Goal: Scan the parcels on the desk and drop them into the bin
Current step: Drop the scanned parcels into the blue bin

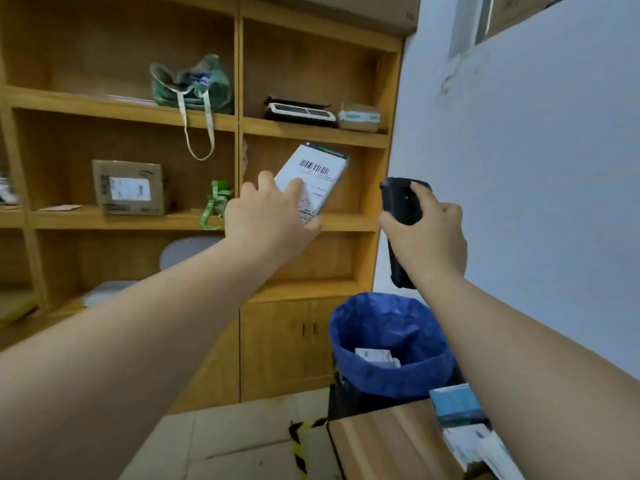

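A wooden shelving unit point(207, 116) fills the far left, and its compartments hold a few things: a cardboard box point(130, 187) with a white label stands in a middle compartment, a green cloth bag point(194, 84) sits in the compartment above with its pale straps hanging over the shelf edge, and further right a black and white device point(299, 110) lies beside a small taped box point(358, 116). In front of the shelves the left hand point(268, 216) holds up a flat parcel point(313, 180), its fingers point(294, 187) spread across the white label and the thumb curled under the lower edge, so the barcode faces the camera. Just right of it, apart from the parcel, the right hand point(427, 233) grips a black handheld scanner point(401, 206), fingers wrapped round its body with 1 finger lying on top. Below the hands stands the bin point(388, 344), lined with a blue bag, and inside it lies at least 1 white parcel point(377, 356). At the near right, the wooden desk point(381, 441) carries more parcels point(464, 420), blue and white, stacked at its edge.
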